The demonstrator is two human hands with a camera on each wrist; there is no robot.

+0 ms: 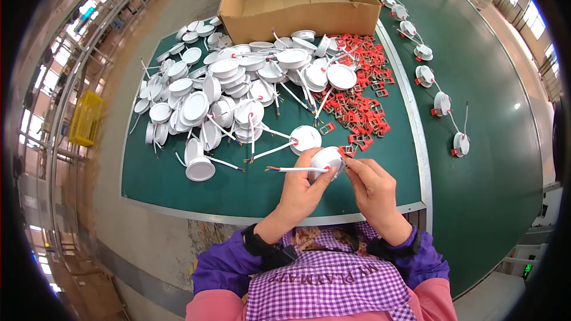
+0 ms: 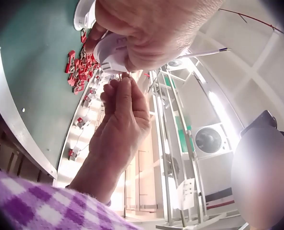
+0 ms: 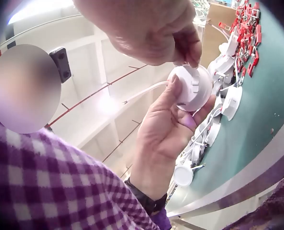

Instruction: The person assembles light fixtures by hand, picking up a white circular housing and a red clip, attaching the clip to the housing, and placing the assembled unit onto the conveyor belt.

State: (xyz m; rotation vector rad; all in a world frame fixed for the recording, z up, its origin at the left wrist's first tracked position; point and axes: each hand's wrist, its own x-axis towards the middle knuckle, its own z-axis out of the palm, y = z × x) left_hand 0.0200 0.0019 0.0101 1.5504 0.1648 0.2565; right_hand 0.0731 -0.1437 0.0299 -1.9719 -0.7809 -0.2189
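Note:
My left hand (image 1: 300,193) grips a round white downlight (image 1: 325,158) near the table's front edge, thumb on its back and fingers round its rim. From its back a white cable (image 1: 294,169) sticks out to the left, coloured wire ends bare. At the right edge of the downlight, my right hand (image 1: 376,190) pinches a small spring clip, mostly hidden by the fingertips. In the right wrist view the downlight's back (image 3: 199,98) shows moulded brackets, with the right fingertips close against its upper rim. Another downlight (image 1: 306,138) lies just beyond the left hand.
A heap of white downlights (image 1: 195,107) covers the table's left and middle. Red spring clips (image 1: 363,116) are piled at right. Behind them stands an open cardboard box (image 1: 297,21). Beyond the metal table edge (image 1: 410,101), a row of cabled downlights (image 1: 442,104) lies on a green surface (image 1: 493,131).

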